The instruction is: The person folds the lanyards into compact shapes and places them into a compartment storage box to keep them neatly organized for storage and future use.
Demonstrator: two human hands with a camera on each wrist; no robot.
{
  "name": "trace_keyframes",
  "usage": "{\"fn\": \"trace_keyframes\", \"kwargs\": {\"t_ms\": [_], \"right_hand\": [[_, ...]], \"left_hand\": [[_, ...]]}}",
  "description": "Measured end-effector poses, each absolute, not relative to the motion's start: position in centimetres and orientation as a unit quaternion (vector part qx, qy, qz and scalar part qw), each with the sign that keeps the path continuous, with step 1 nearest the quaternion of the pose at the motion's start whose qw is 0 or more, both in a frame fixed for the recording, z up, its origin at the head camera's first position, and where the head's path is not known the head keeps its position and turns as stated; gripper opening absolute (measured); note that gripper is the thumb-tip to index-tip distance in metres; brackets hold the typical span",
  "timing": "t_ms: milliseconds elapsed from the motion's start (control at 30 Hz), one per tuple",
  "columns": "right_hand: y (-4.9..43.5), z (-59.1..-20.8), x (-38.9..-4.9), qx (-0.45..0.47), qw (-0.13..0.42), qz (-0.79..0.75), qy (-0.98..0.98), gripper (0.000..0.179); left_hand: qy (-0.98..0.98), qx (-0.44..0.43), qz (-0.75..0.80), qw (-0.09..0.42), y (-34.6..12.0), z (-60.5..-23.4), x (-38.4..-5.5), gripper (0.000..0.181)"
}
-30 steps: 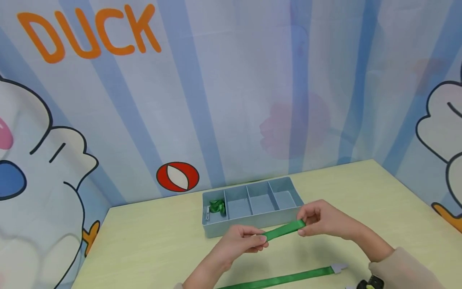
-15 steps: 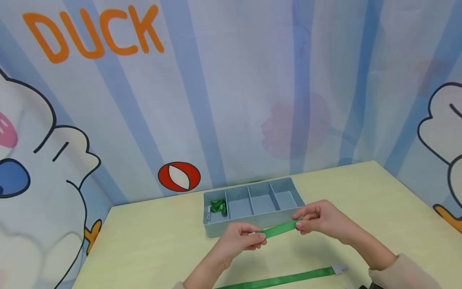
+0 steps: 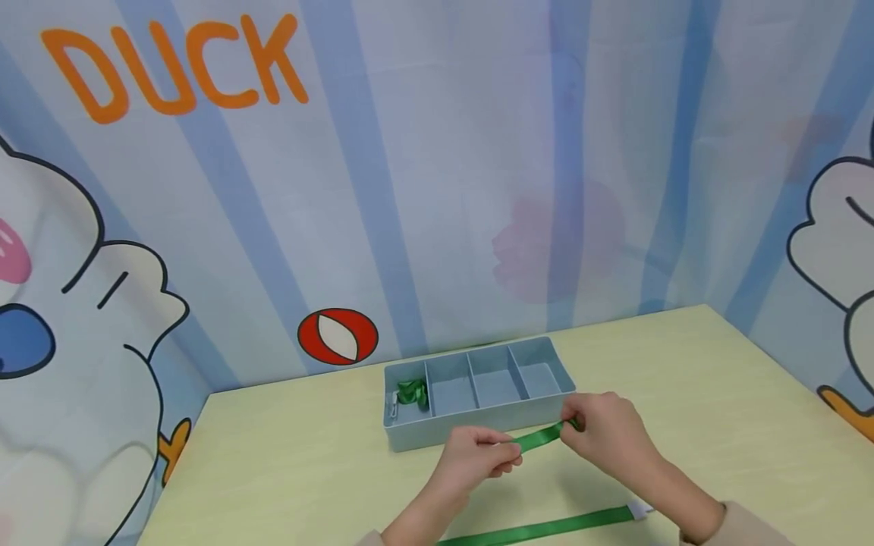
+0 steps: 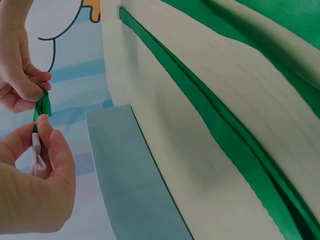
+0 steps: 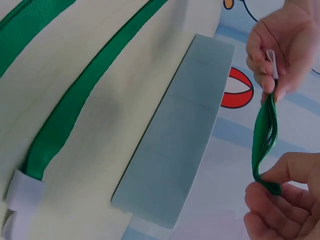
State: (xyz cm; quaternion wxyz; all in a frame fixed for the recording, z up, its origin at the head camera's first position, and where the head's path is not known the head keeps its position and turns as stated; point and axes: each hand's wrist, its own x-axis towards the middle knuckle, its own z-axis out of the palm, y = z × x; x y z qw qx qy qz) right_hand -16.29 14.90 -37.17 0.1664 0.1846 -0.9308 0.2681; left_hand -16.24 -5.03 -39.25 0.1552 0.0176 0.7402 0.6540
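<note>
Between my two hands a folded green ribbon strap (image 3: 539, 437) hangs in front of the box. My left hand (image 3: 474, 459) pinches one end between thumb and fingers, and a white clip (image 5: 272, 62) at that end pokes out among its fingers in the right wrist view. At the other end my right hand (image 3: 608, 428) pinches the ribbon, knuckles up, with a short end bent over. Several layers of the folded ribbon (image 5: 265, 130) bow apart in the right wrist view. Below the hands a second green strap (image 3: 546, 528) lies stretched along the table, a white end piece (image 3: 638, 510) at its right.
Behind the hands stands a grey-blue box (image 3: 478, 417) with several compartments. Its leftmost compartment holds a bundled green ribbon (image 3: 412, 392) and a small white clip (image 3: 394, 404). A printed curtain (image 3: 444, 189) rises along the back of the pale table (image 3: 293, 455).
My right hand has rolled over so its knuckles face up, bending the ribbon's end. The left hand has shifted slightly right, and the span of ribbon between the hands is shorter.
</note>
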Motion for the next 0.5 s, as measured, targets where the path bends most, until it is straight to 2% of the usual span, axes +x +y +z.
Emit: {"fn": "trace_keyframes", "kwargs": {"t_ms": [167,333,500], "right_hand": [[14.0,-37.2,-15.8,0.163,0.228,0.180,-0.943,0.032],[13.4,-37.4,-15.7,0.143,0.279,0.124,-0.941,0.035],[13.2,-37.5,-16.0,0.142,0.297,0.108,-0.938,0.034]], "left_hand": [[0.738,0.027,0.658,0.147,-4.2,-39.0,-16.0,0.014],[0.730,0.028,0.668,0.143,-2.9,-39.0,-15.7,0.015],[0.717,0.027,0.685,0.124,-1.8,-38.9,-15.5,0.015]]}}
